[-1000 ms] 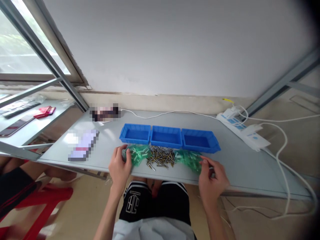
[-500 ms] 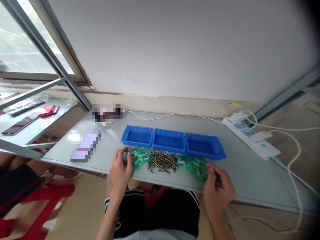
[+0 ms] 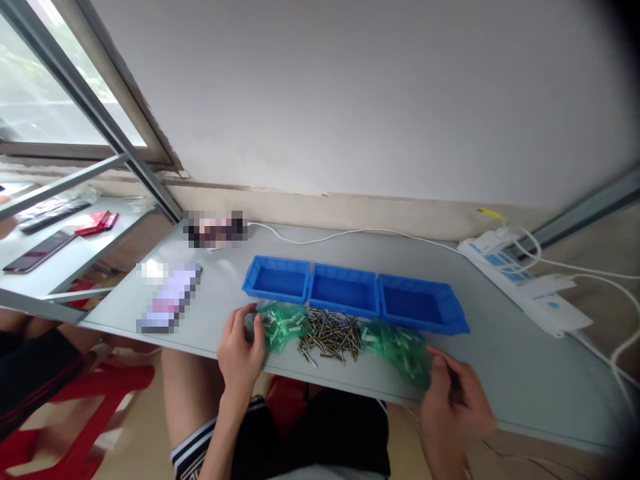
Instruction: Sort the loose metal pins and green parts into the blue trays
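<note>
My left hand (image 3: 241, 350) rests at the table's near edge, fingers curled round the left end of a pile of green plastic parts (image 3: 281, 321). Beside that pile lies a heap of small metal pins (image 3: 330, 333), then a second green pile (image 3: 400, 343). My right hand (image 3: 457, 400) is at the right end of that second pile, fingers pinched together on its edge. Three blue bins (image 3: 345, 293) stand in a row just behind the piles, and all look bare inside.
A grey table (image 3: 500, 360) holds a white power strip (image 3: 525, 283) with white cables at the right and blurred items at the left. A second table with phones (image 3: 40, 250) stands left, with a red stool (image 3: 85, 407) and another person's legs.
The view has shifted, so everything sits further right and lower. My right hand has slid down toward the table's near edge; my left hand stays on the left green pile.
</note>
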A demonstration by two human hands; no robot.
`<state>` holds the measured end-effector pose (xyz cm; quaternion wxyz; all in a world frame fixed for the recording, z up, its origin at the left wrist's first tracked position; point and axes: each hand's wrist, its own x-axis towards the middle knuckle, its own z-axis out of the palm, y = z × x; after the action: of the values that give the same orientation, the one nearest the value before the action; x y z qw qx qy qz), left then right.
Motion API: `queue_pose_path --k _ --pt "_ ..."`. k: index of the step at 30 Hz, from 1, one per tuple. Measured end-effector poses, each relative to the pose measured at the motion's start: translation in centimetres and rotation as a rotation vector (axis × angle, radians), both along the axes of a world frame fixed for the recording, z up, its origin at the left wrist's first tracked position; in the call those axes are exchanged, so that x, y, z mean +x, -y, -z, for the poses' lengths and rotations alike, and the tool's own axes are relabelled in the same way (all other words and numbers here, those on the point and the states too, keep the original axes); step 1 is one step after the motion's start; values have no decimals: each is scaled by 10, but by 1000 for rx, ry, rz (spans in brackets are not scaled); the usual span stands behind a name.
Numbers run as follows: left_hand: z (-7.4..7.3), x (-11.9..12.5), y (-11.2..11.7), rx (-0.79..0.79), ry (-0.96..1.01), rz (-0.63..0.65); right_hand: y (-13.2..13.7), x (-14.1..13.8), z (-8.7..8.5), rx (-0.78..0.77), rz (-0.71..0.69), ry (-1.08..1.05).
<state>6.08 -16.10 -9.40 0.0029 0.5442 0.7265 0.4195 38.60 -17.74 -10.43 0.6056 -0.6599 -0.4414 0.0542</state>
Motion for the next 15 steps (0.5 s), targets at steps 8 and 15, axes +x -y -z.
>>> queue_pose_path --k 8,15 --pt "0 0 2 0 -54 -21 2 -4 -2 -59 91 -141" --pt "-5 0 2 72 -69 9 4 -5 -2 -100 142 -146"
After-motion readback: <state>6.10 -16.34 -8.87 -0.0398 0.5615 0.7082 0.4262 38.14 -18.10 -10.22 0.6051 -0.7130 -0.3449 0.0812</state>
